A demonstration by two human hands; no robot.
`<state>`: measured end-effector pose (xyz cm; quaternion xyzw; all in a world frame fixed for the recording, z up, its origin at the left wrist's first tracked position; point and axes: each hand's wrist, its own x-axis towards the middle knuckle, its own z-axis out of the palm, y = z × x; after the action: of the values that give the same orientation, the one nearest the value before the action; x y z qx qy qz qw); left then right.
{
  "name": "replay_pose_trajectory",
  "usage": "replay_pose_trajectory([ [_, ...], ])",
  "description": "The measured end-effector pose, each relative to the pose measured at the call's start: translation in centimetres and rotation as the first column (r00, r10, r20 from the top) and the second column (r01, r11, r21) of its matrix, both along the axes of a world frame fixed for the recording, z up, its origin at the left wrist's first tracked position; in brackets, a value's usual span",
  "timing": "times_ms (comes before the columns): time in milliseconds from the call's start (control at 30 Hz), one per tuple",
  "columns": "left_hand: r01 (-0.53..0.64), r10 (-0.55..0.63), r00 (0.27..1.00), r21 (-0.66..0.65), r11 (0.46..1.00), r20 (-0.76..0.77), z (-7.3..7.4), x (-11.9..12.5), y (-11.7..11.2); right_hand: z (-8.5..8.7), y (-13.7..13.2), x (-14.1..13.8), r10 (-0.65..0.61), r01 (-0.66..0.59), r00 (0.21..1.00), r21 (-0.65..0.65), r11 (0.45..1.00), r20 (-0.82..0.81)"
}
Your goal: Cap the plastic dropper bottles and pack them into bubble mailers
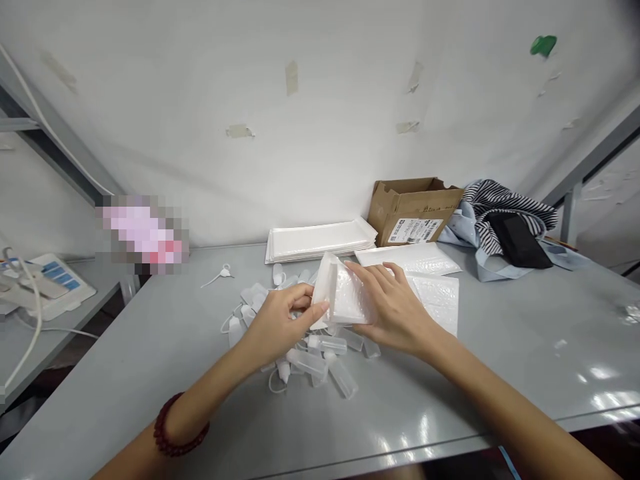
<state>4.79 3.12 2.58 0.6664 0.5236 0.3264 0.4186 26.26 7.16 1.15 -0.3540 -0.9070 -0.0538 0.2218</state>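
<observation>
Both hands hold one white bubble mailer (345, 297) above a heap of small clear plastic bottles. My left hand (287, 317) pinches its left edge, where the flap is, between thumb and fingers. Wrapped around the right part of the mailer is my right hand (393, 303), fingers on top and thumb near the lower edge. Under the hands lie several squeeze bottles (343, 377) with white caps and thin looped straps, partly hidden by the mailer. Another bubble mailer (440, 300) lies flat just behind my right hand.
A stack of white mailers (320, 239) lies by the wall, with one more mailer (410, 259) beside it. An open cardboard box (415, 213) and a striped cloth bag (500, 213) with a black pouch stand at the back right. A loose cap (225, 271) lies left.
</observation>
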Motion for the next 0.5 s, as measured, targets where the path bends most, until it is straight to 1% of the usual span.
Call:
replay_pose_trajectory([
  [33, 0.072, -0.065, 0.991, 0.051, 0.996, -0.114, 0.2, -0.5, 0.1, 0.1, 0.3, 0.3, -0.015, 0.015, 1.000, -0.002, 1.000, -0.008],
  [100, 0.244, -0.209, 0.933, 0.089, 0.966, -0.292, 0.4, -1.3, 0.2, 0.2, 0.8, 0.8, -0.057, 0.057, 0.998, -0.011, 0.998, -0.035],
  [133, 0.312, -0.264, 0.899, 0.088, 0.946, -0.349, 0.3, -1.6, 0.2, 0.3, 1.0, 1.0, -0.077, 0.076, 0.996, -0.024, 0.997, -0.049],
  [200, 0.382, -0.314, 0.855, 0.092, 0.920, -0.413, 0.1, -1.9, 0.2, 0.3, 1.4, 1.4, -0.105, 0.101, 0.992, -0.062, 0.993, -0.067],
  [267, 0.396, -0.313, 0.839, 0.105, 0.912, -0.446, -0.2, -1.9, 0.1, 0.3, 1.6, 1.6, -0.112, 0.106, 0.992, -0.104, 0.989, -0.062],
  [367, 0.389, -0.297, 0.843, 0.127, 0.913, -0.449, -0.3, -1.7, 0.1, 0.0, 1.8, 1.6, -0.106, 0.100, 0.994, -0.155, 0.983, -0.030],
  [433, 0.372, -0.293, 0.864, 0.127, 0.919, -0.409, 0.1, -1.8, 0.2, -0.2, 1.8, 1.6, -0.100, 0.099, 0.995, -0.185, 0.978, 0.005],
  [500, 0.328, -0.274, 0.898, 0.107, 0.939, -0.345, 0.6, -1.9, 0.3, -0.2, 1.7, 1.5, -0.092, 0.096, 0.995, -0.205, 0.974, 0.029],
])
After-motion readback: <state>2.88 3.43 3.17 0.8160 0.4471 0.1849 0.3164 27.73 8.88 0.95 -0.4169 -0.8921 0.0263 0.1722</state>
